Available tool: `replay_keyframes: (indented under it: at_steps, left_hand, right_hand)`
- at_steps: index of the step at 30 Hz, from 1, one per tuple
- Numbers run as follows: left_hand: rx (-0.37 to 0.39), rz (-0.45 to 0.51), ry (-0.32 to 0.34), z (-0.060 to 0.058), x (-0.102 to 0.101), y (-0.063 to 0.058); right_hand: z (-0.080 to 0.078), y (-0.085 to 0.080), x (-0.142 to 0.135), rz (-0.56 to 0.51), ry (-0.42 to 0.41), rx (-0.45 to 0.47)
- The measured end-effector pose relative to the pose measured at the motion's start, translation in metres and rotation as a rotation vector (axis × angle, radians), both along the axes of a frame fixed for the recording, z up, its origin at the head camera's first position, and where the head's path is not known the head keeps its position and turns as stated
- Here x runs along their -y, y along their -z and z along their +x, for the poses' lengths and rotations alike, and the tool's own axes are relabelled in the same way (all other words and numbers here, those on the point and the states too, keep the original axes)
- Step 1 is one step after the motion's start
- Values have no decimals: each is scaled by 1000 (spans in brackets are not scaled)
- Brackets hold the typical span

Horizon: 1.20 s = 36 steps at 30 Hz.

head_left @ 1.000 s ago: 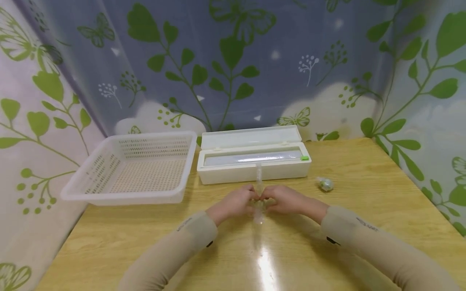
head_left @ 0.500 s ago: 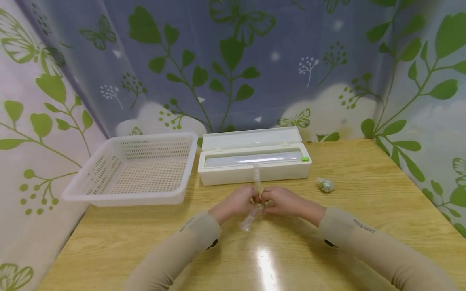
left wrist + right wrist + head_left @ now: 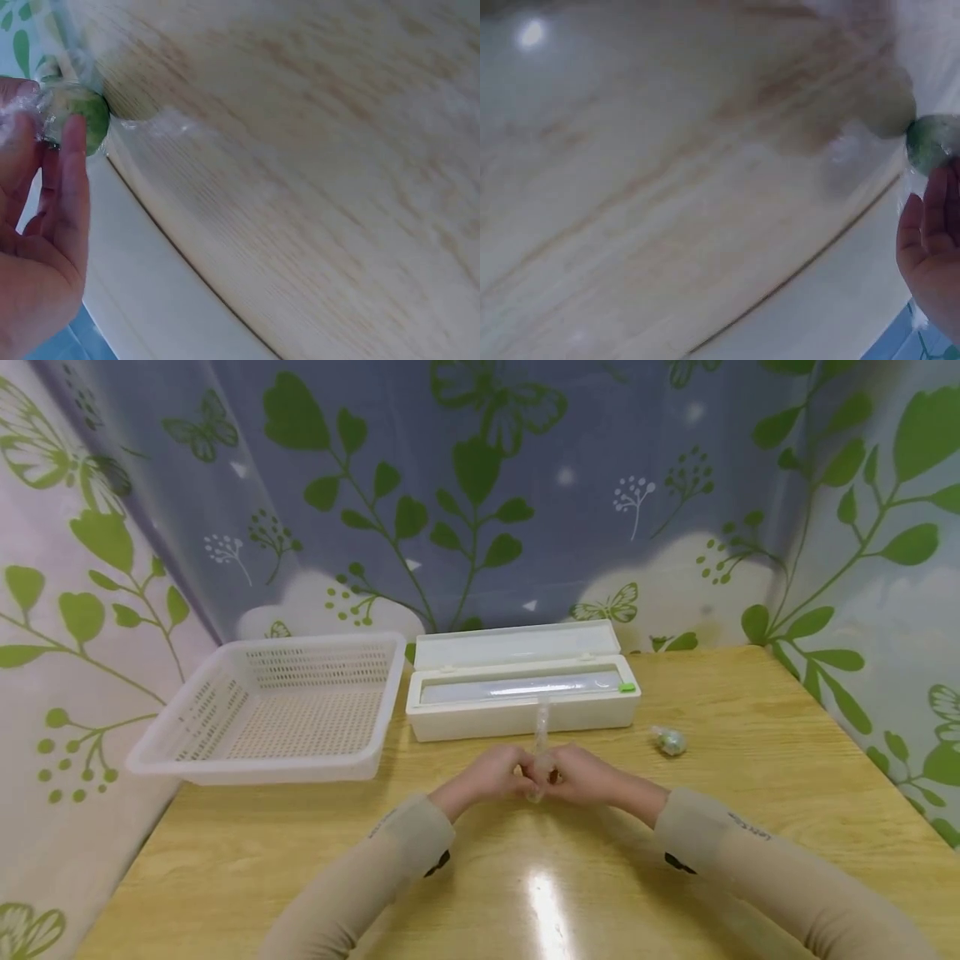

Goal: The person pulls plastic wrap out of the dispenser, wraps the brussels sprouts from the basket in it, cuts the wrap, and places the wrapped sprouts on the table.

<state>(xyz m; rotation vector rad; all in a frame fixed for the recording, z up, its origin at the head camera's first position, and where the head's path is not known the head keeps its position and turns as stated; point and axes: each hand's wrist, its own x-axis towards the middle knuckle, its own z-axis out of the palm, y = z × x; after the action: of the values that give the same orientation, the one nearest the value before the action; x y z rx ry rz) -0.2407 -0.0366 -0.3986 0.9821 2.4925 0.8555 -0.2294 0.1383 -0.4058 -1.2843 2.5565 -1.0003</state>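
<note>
Both hands meet over the table in the head view, with a small round green-and-pale piece of produce wrapped in clear plastic film between them. A twisted tail of the film points away from me toward the white box. The left hand pinches the film at one side, its fingertips against the wrapped piece in the left wrist view. From the other side the right hand holds the piece with bent fingers; in the right wrist view its fingertips lie at the green surface. Fingers hide much of the piece from above.
A long white cling film box stands behind the hands, lid raised, with a green slider at its right end. At the left sits a white slotted basket. A film-wrapped greenish lump lies on the wooden table to the right.
The film tail that hung toward me swung left and is now gathered up at the fingers. The far tail has shifted slightly right. The hands have drawn closer together.
</note>
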Motion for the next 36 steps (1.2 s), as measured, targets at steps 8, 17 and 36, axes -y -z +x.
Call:
replay_keyframes:
  at_steps: [8,17,36]
  left_hand:
    - [-19,-15,-98,-2,-2,-2]
    - [62,-3,-175,2,2,3]
    - [133,95,-199,4,-3,6]
  right_hand:
    - [-3,-12,-2,34,50,144]
    - [-2,-6,4,98,71,1]
    - [7,-21,4,313,240,-49]
